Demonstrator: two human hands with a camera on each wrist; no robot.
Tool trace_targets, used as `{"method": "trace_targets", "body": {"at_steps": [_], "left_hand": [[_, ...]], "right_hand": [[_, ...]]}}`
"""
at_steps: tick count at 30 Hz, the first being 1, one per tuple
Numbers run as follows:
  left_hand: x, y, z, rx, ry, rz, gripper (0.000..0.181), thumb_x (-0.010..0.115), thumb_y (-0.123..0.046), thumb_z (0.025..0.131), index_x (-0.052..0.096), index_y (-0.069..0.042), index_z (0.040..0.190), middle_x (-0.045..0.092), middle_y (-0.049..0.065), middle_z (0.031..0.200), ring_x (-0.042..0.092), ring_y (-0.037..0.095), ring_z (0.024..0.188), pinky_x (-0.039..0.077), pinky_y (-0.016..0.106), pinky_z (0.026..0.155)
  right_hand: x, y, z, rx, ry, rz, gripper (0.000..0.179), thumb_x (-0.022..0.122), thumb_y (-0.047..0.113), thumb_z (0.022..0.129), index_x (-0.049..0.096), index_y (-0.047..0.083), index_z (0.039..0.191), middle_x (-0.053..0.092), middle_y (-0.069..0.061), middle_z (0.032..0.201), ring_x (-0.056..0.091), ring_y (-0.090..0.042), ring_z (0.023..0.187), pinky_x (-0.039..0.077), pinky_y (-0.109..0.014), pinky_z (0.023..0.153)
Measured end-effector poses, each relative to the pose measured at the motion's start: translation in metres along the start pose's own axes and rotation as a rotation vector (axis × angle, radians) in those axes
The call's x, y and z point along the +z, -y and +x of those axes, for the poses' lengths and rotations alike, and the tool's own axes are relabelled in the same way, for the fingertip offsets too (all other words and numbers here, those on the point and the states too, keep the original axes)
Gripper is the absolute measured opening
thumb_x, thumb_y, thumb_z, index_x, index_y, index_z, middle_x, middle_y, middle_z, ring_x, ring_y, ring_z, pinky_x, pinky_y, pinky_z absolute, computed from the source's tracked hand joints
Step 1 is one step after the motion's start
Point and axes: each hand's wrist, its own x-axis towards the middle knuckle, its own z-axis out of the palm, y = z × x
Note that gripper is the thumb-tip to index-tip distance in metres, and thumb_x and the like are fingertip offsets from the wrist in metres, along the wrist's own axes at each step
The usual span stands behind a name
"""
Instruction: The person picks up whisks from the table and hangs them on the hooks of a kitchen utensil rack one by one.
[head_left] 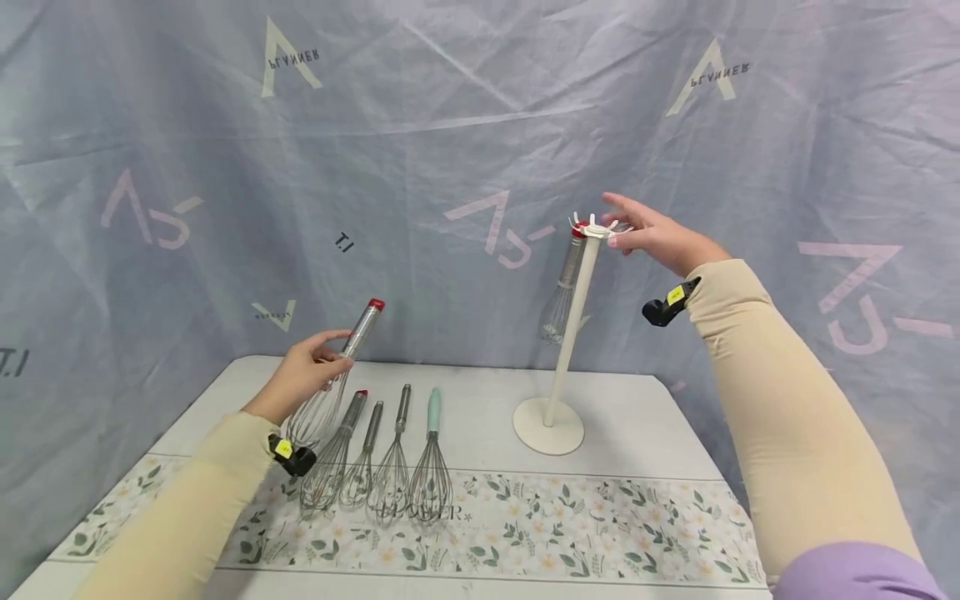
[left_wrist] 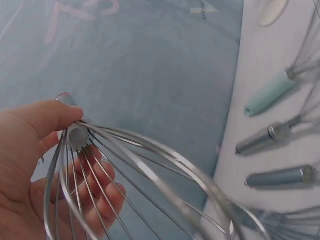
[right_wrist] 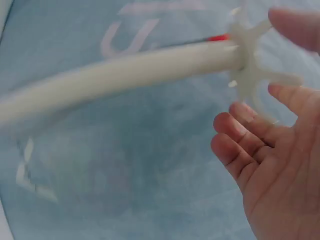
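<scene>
My left hand point(head_left: 300, 372) holds a large wire whisk point(head_left: 363, 329) around the lower end of its metal handle. The red-tipped end points up, and the wire loops hang down toward the table; the left wrist view shows the thumb over the neck point(left_wrist: 77, 136). At the top of a white stand point(head_left: 572, 333), my right hand point(head_left: 667, 239) is spread beside the ring of hooks point(head_left: 596, 228). Its fingers are loosely bent and close to the prongs; contact is hard to tell. A smaller red-tipped whisk point(head_left: 571, 265) hangs from the far side of that ring.
Left of the stand's round base point(head_left: 548, 442), several whisks lie side by side on the white table point(head_left: 480, 417): a red-tipped one point(head_left: 352, 414), a small one point(head_left: 373, 427), a metal-handled one point(head_left: 403, 408) and a mint-handled one point(head_left: 434, 411). A grey-blue cloth point(head_left: 420, 167) hangs behind.
</scene>
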Motion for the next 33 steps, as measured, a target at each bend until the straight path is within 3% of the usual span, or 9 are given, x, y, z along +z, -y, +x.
{"method": "trace_targets", "body": {"at_steps": [6,12,16,20,27,33], "left_hand": [[0.006,-0.015,0.007,0.022,0.005,-0.011,0.060,0.067,-0.027,0.100,0.043,-0.024,0.155,0.060,0.017,0.116,0.061,0.037,0.097,0.056,0.039,0.073],[0.010,-0.024,0.015,0.022,0.021,-0.024,0.059,0.067,-0.024,0.100,0.043,-0.024,0.154,0.060,0.017,0.114,0.062,0.034,0.095,0.056,0.047,0.076],[0.018,-0.035,0.023,0.033,0.036,-0.037,0.059,0.067,-0.025,0.100,0.043,-0.025,0.154,0.061,0.015,0.112,0.062,0.032,0.091,0.056,0.044,0.074],[0.028,-0.053,0.033,0.064,0.034,-0.041,0.059,0.069,-0.024,0.099,0.045,-0.025,0.153,0.062,0.014,0.108,0.060,0.033,0.085,0.052,0.037,0.066],[0.051,-0.089,0.054,0.122,0.046,-0.071,0.055,0.069,-0.021,0.099,0.048,-0.025,0.150,0.062,0.013,0.104,0.056,0.028,0.076,0.048,0.037,0.062],[0.070,-0.116,0.067,0.180,0.066,-0.101,0.053,0.069,-0.020,0.099,0.050,-0.025,0.148,0.062,0.013,0.103,0.060,0.032,0.083,0.050,0.035,0.064]], "right_hand": [[-0.004,0.008,0.000,0.008,0.004,-0.008,0.083,0.057,0.031,0.101,0.004,0.024,0.165,0.027,-0.019,0.162,0.041,-0.033,0.130,0.030,-0.051,0.108],[-0.004,0.012,0.002,0.038,-0.003,-0.069,0.082,0.055,0.035,0.103,0.003,0.021,0.165,0.028,-0.021,0.161,0.042,-0.035,0.124,0.030,-0.054,0.107],[-0.002,0.014,-0.001,0.060,-0.015,-0.106,0.081,0.054,0.036,0.104,0.003,0.018,0.165,0.030,-0.022,0.159,0.042,-0.038,0.126,0.029,-0.055,0.108],[-0.001,0.017,-0.002,0.084,-0.013,-0.137,0.080,0.051,0.036,0.105,0.001,0.016,0.164,0.029,-0.024,0.157,0.041,-0.039,0.128,0.028,-0.057,0.110],[0.004,0.024,0.000,0.123,0.011,-0.191,0.076,0.043,0.036,0.107,-0.005,0.017,0.164,0.025,-0.026,0.156,0.036,-0.043,0.131,0.026,-0.061,0.110],[0.009,0.023,0.003,0.098,0.014,-0.207,0.074,0.040,0.031,0.109,-0.007,0.013,0.163,0.026,-0.030,0.151,0.033,-0.043,0.135,0.029,-0.059,0.109]]}}
